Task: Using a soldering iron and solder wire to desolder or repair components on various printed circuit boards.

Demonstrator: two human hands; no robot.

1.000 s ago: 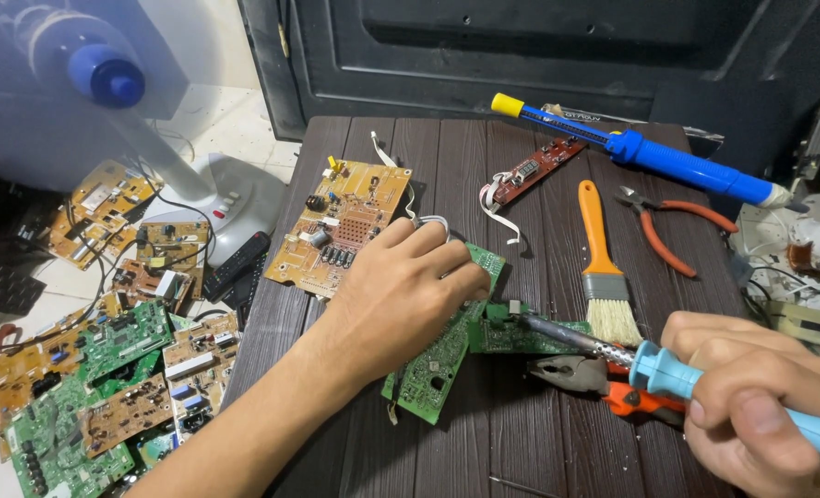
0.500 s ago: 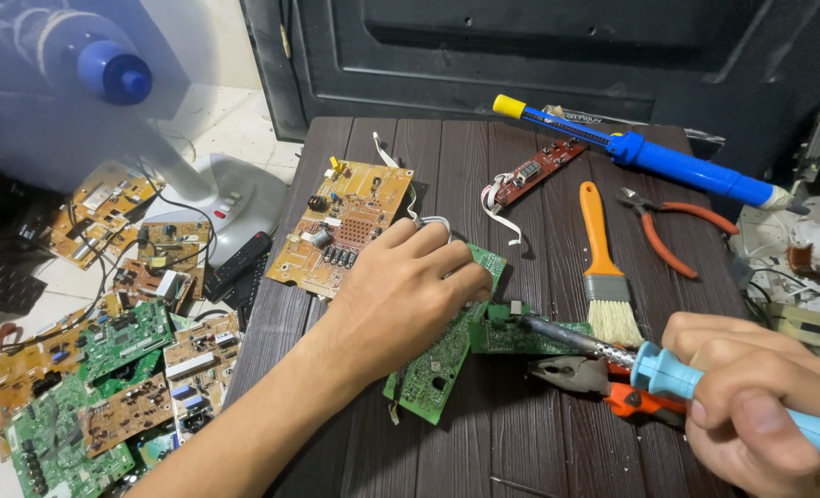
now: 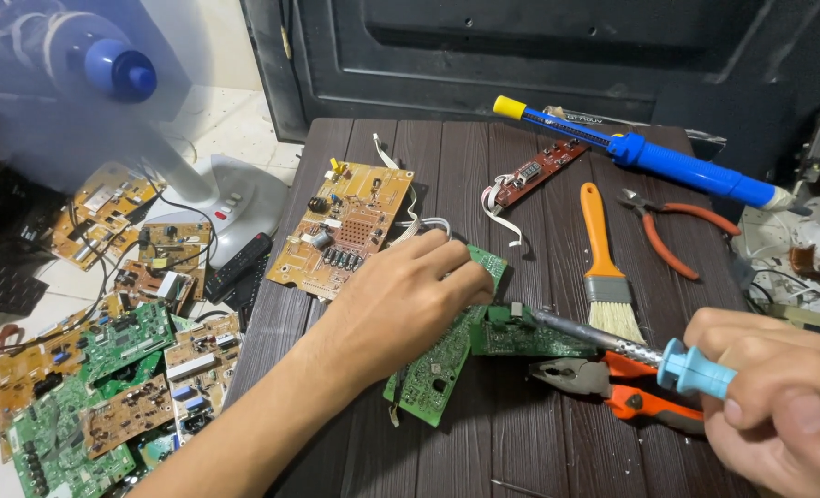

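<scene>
My left hand (image 3: 401, 304) grips a green circuit board (image 3: 438, 364) and holds it tilted on edge on the dark wooden table (image 3: 521, 443). My right hand (image 3: 779, 406) holds a light-blue-handled soldering iron (image 3: 696, 364). Its metal tip (image 3: 534, 315) touches a second, smaller green circuit board (image 3: 521, 337) that lies against the first. Orange-handled pliers (image 3: 613, 383) lie just under the iron's shaft.
A tan circuit board (image 3: 341, 226), a red narrow board with ribbon cable (image 3: 534, 171), an orange brush (image 3: 604, 258), orange cutters (image 3: 668, 231) and a blue desoldering pump (image 3: 650, 152) lie on the table. Several boards (image 3: 96, 369) and a fan base (image 3: 212, 198) sit on the floor at left.
</scene>
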